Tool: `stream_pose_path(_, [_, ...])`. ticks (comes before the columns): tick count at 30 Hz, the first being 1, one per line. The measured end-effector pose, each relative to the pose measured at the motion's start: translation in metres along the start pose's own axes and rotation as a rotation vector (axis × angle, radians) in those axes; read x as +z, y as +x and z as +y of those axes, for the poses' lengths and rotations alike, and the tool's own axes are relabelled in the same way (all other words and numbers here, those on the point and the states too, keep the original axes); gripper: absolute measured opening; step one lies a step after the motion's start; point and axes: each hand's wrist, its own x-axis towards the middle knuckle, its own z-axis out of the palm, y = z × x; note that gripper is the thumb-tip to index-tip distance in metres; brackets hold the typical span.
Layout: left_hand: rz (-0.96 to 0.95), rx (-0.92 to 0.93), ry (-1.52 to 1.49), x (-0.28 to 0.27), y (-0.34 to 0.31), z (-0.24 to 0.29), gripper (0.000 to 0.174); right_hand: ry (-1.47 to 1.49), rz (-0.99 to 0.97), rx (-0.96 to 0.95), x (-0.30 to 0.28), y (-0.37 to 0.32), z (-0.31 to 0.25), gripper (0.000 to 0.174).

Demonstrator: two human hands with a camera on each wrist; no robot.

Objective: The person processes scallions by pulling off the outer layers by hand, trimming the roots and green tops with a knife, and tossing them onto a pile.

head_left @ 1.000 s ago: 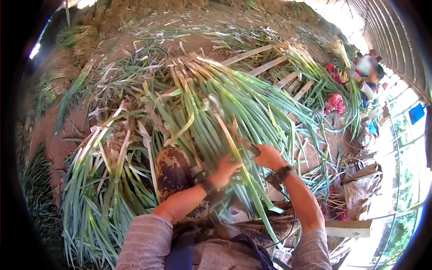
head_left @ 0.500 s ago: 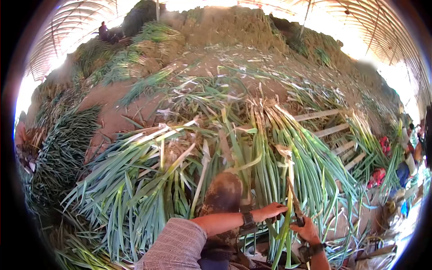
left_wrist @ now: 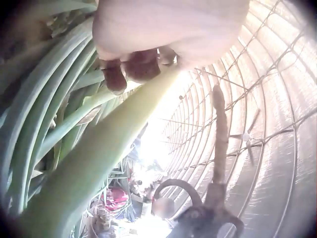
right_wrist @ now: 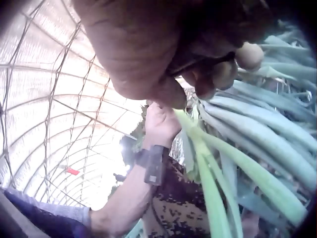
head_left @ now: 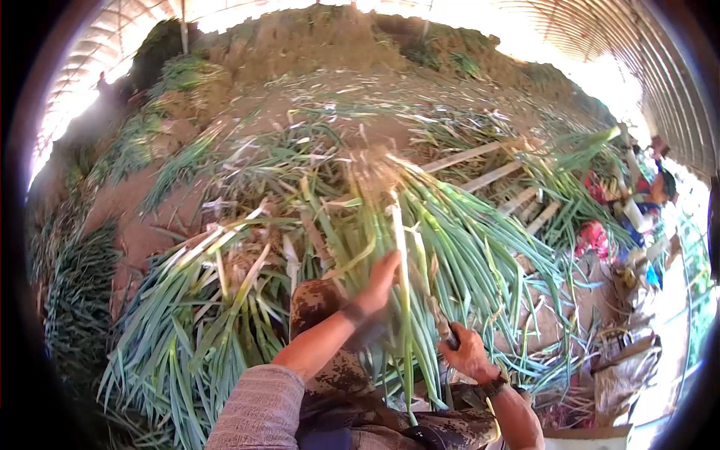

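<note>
My left hand (head_left: 379, 285) grips a single long green onion (head_left: 400, 240) partway up its stalk. The stalk stands upright in front of me, pale at the top, with green leaves hanging down. In the left wrist view its shaft (left_wrist: 94, 148) runs up under the curled fingers. My right hand (head_left: 471, 356) holds a narrow, rust-brown bladed tool (head_left: 436, 313) by its dark handle, blade pointing up, just right of the onion. Beneath and behind both hands lies a large bundle of green onions (head_left: 457, 232), roots away from me. Fingers of the right hand (right_wrist: 133, 44) are curled in the right wrist view.
Another onion heap (head_left: 172, 352) lies on the left, beside my camouflage-covered knee (head_left: 311, 304). Wooden slats (head_left: 487, 176) stretch behind the bundle. A second person (head_left: 652, 195) sits at the right among onions. Loose trimmings (head_left: 277, 142) litter the earth floor.
My left hand has moved up along the onion stalk, away from the right hand. The right hand stays low with the blade. The head view has swung about.
</note>
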Motion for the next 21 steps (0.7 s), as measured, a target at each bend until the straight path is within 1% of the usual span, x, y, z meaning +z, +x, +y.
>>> stream_pose_path(1, [-0.024,0.104,0.004,-0.004,0.008,-0.009,0.032,-0.042,0.062,-0.018,-0.003,0.004,0.000,0.035])
stream_pose_path(2, [-0.063,0.112,0.030,-0.003,0.004,-0.005,0.030,-0.086,0.119,-0.034,-0.004,0.008,0.003,0.034])
stream_pose_path(3, [-0.080,0.080,0.005,0.000,-0.001,-0.002,0.029,-0.126,0.190,-0.102,-0.005,0.013,0.006,0.032])
stream_pose_path(4, [-0.094,0.050,-0.021,0.001,-0.005,0.000,0.027,-0.130,0.200,-0.090,-0.009,0.017,0.004,0.032])
stream_pose_path(5, [-0.122,0.012,-0.061,0.001,-0.007,0.002,0.023,-0.175,0.196,-0.142,-0.013,0.021,0.001,0.031])
stream_pose_path(6, [-0.133,0.031,-0.047,0.004,-0.012,0.003,0.027,-0.219,0.188,-0.194,-0.017,0.024,0.000,0.030])
stream_pose_path(7, [-0.148,0.029,-0.057,0.007,-0.015,0.006,0.027,-0.256,0.174,-0.162,-0.017,0.030,0.004,0.032])
stream_pose_path(10, [-0.169,0.025,-0.051,0.011,-0.022,0.011,0.026,-0.252,0.208,-0.149,-0.027,0.045,0.000,0.033])
stream_pose_path(12, [-0.172,0.023,-0.039,0.007,-0.019,0.008,0.027,-0.258,0.182,-0.156,-0.031,0.052,-0.006,0.034])
stream_pose_path(14, [-0.120,0.035,-0.078,0.003,-0.015,0.006,0.028,-0.286,0.145,-0.113,-0.034,0.058,-0.012,0.035])
stream_pose_path(18, [-0.103,-0.026,0.015,0.007,-0.020,0.007,0.030,-0.293,0.189,-0.184,-0.039,0.073,-0.013,0.036])
stream_pose_path(20, [-0.096,0.000,-0.058,0.002,-0.017,0.002,0.032,-0.308,0.098,-0.142,-0.041,0.077,-0.013,0.038])
stream_pose_path(21, [-0.096,-0.004,-0.059,0.000,-0.016,-0.002,0.032,-0.308,0.096,-0.138,-0.040,0.076,-0.013,0.038])
